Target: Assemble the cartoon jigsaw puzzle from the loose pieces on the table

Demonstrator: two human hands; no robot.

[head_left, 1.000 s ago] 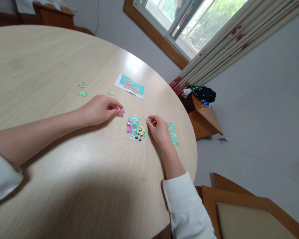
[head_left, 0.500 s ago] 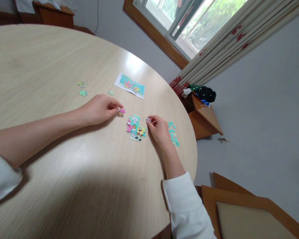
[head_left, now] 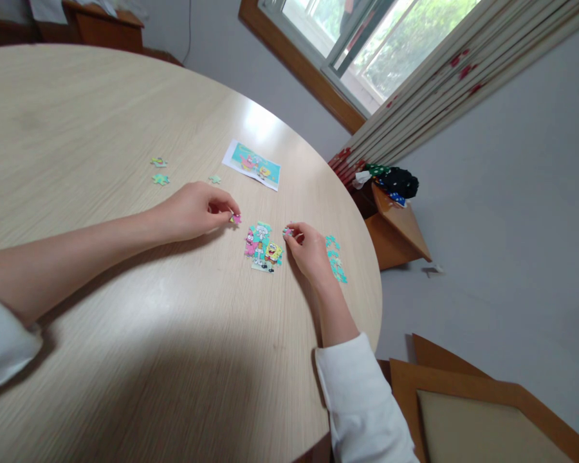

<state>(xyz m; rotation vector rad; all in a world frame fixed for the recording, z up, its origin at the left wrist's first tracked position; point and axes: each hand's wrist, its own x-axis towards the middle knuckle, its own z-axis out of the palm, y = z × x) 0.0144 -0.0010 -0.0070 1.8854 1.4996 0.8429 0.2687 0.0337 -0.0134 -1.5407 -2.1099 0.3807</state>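
My left hand (head_left: 200, 209) pinches a pink puzzle piece (head_left: 236, 219) between thumb and fingertips, just above and left of a partly joined jigsaw puzzle (head_left: 262, 247). The joined part shows a pink figure, a tall pale figure and a yellow square one. At its right side my right hand (head_left: 309, 247) is closed on another puzzle piece (head_left: 288, 232), pink and teal, partly covered by the fingers. A small printed picture card (head_left: 251, 165) with the same cartoon figures lies beyond both hands.
Teal loose pieces (head_left: 336, 258) lie right of my right wrist. Farther left are a pale green piece (head_left: 215, 179) and two greenish pieces (head_left: 161, 179). The round wooden table's edge (head_left: 361, 212) curves along the right, near a wooden cabinet (head_left: 398, 225) and a chair (head_left: 473, 411).
The piece in my left hand has turned slightly and sits more behind the fingertips. My right hand and the joined puzzle have stayed in place.
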